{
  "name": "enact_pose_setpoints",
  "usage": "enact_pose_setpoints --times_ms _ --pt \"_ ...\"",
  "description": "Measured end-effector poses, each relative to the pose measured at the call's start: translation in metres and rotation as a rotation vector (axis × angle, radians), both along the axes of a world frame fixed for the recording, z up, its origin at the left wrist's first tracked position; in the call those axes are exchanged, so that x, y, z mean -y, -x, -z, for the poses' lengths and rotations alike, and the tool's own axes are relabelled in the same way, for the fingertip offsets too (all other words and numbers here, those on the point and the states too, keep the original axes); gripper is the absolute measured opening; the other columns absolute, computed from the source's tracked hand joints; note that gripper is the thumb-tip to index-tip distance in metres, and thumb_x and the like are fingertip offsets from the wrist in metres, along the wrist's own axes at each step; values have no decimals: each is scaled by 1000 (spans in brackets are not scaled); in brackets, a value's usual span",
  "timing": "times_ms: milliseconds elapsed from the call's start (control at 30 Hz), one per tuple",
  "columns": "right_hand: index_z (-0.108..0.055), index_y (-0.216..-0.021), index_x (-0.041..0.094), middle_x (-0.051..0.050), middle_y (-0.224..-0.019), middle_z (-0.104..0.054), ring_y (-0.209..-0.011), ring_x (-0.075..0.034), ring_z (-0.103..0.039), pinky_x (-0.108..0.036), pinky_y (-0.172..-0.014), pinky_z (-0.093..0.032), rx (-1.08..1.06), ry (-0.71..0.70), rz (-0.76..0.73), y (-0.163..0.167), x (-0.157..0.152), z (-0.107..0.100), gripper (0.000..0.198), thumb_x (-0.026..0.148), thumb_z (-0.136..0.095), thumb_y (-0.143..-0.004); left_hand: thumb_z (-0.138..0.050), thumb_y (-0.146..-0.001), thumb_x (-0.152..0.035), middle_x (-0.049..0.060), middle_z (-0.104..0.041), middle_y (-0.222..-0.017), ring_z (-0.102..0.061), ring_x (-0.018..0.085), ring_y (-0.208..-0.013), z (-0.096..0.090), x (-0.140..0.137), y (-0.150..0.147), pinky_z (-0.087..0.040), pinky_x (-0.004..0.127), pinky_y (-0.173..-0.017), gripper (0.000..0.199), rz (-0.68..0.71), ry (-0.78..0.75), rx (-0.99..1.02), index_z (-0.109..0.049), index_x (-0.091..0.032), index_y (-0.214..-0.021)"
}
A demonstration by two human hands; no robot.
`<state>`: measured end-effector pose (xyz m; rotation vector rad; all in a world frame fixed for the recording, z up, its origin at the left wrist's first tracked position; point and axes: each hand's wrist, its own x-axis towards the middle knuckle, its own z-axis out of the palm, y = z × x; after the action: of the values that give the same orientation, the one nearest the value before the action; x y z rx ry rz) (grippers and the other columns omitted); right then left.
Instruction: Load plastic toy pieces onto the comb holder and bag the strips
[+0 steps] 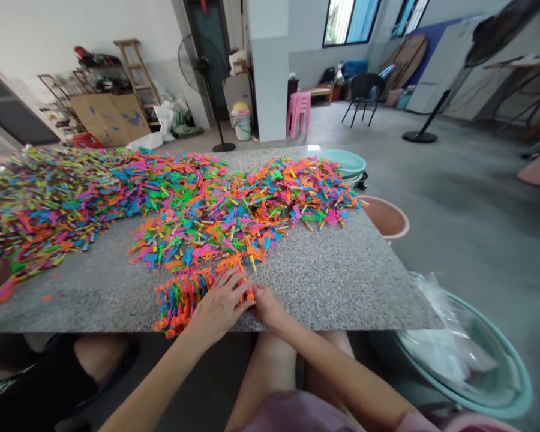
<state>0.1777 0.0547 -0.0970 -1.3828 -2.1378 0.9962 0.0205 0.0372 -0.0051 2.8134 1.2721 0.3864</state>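
A tight row of small plastic toys (184, 297) in orange, green, blue and pink stands near the front edge of the stone-topped table. My left hand (220, 303) lies over the right end of this row, its fingers curled around the toys there. Against the row's right end is my right hand (267, 305), closed, with its fingertips meeting those of the left. What the right fingers pinch is hidden. Just beyond the hands spreads a loose heap of the same bright toys (216, 222), some with yellow tube-like ends.
A larger mixed pile (49, 192) covers the table's left side. Beside the right edge stand a pink tub (402, 225) and a teal basin (519, 384) with clear plastic bags (450, 336). Another person's leg (101, 360) shows at lower left. A standing fan (202, 66) is behind.
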Motion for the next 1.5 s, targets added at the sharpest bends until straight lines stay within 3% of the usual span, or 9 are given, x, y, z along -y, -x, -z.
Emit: enact_pose_setpoints --times_ms 100,200,267,533,800,933,1133,1233,1500 --pt "-62 -97 18 -3 -92 -68 -76 -16 -63 -24 -68 -49 31 24 85 -20 -37 -11 29 12 -72 -69 -54 -95 -34 10 -58 -126 -47 29 -128 6 -2 2 -47 48 -103 29 -2 -49 -21 -59 -18 -118" --pt "-58 -114 17 -10 -115 -62 -92 -19 -63 -28 -78 -50 160 -141 365 -32 -83 -28 32 17 -64 -82 -55 -94 -35 10 -59 -126 -48 29 -127 10 -2 4 -49 48 -102 29 3 -74 -26 -59 -19 -118" --pt "-56 -120 15 -14 -123 -57 -101 -22 -62 -30 -82 -50 279 -203 418 -29 -100 -34 30 20 -55 -90 -56 -94 -36 10 -60 -125 -50 29 -127 11 -2 5 -50 48 -101 30 -4 -83 -17 -59 -20 -119" --pt "-60 -114 17 -14 -110 -64 -96 -24 -65 -32 -79 -52 579 -261 73 -37 -78 -29 31 11 -39 -93 -59 -92 -32 9 -59 -130 -48 29 -129 3 0 9 -49 48 -104 33 28 -47 -15 -59 -19 -122" --pt "-67 -101 12 -14 -115 -62 -109 -23 -56 -32 -84 -50 667 -686 -433 -40 -164 -39 26 11 -42 -95 -60 -92 -28 8 -60 -130 -47 28 -131 0 4 4 -48 48 -105 32 -18 -13 -54 -59 -21 -123" --pt "-68 -94 16 -10 -104 -65 -102 -19 -56 -31 -84 -46 513 -722 -641 -43 -180 -31 22 8 -48 -92 -57 -93 -28 8 -60 -131 -46 27 -132 -6 6 3 -46 48 -108 31 -16 14 -70 -59 -20 -123" --pt "-68 -88 19 -7 -104 -64 -101 -19 -54 -32 -88 -42 445 -547 -777 -74 -166 -26 22 7 -49 -89 -56 -94 -31 7 -57 -136 -41 26 -136 -12 11 12 -44 47 -109 35 49 91 -75 -57 -23 -128" --pt "-67 -95 21 -4 -101 -65 -100 -16 -54 -31 -91 -41 431 -421 -737 -83 -160 -26 24 5 -50 -88 -56 -94 -31 6 -56 -137 -40 26 -137 -11 11 15 -43 48 -110 36 60 104 -75 -56 -25 -130" --pt "-67 -88 18 -7 -111 -63 -101 -18 -55 -32 -86 -42 547 -537 -748 -59 -178 -40 21 6 -50 -87 -57 -93 -30 7 -58 -135 -43 26 -135 -13 11 12 -45 46 -109 35 39 65 -90 -58 -23 -127"
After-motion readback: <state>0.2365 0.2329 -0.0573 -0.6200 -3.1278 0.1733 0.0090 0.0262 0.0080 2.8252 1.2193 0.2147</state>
